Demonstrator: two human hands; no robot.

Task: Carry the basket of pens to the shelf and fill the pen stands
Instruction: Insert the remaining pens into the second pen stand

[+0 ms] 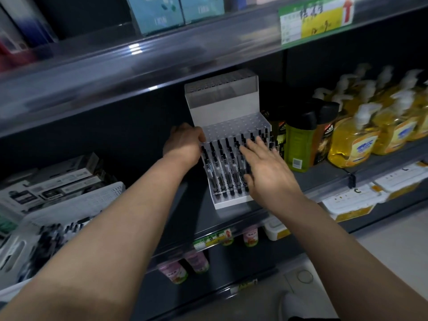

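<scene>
A white stepped pen stand (228, 122) sits on the dark middle shelf (162, 205). Its lower rows hold several black pens (220, 163); the upper holes are bare. My left hand (184, 141) grips the stand's left edge, fingers curled round it. My right hand (266, 167) lies flat, fingers straight, across the pens on the stand's right side. A white plastic basket (69, 205) with black pens inside (55, 235) stands at the lower left, partly hidden by my left forearm.
Yellow soap pump bottles (354, 140) and dark and green bottles (300, 140) crowd the shelf right of the stand. Boxes (53, 181) lie behind the basket. An upper shelf with a green price tag (316, 19) overhangs. Small cans (251, 236) stand on the lower shelf.
</scene>
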